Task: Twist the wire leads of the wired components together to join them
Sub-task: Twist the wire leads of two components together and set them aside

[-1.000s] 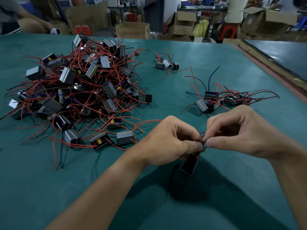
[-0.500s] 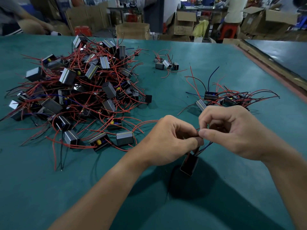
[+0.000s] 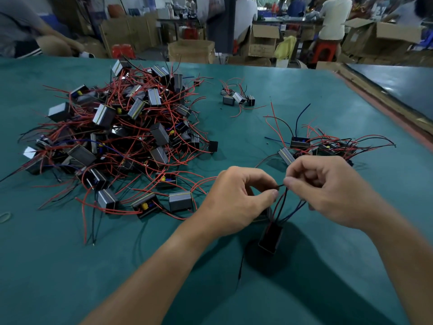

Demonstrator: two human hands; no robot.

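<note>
My left hand (image 3: pixel 236 198) and my right hand (image 3: pixel 328 188) meet above the green table, each pinching the wire leads (image 3: pixel 282 199) of a small black component (image 3: pixel 270 238) that hangs below them. Red, black and blue leads rise from the component to my fingertips. A short dark lead end spans the gap between the two pinches. Part of a second grey component shows under my left palm, mostly hidden.
A big heap of grey components with red leads (image 3: pixel 121 141) fills the left of the table. A smaller group (image 3: pixel 328 146) lies behind my right hand and a few pieces (image 3: pixel 237 98) sit farther back. The table's right edge (image 3: pixel 386 113) runs diagonally. People and cardboard boxes stand beyond the table.
My hands have drawn slightly apart and risen a little, exposing more of the leads between them. The black component still hangs below.
</note>
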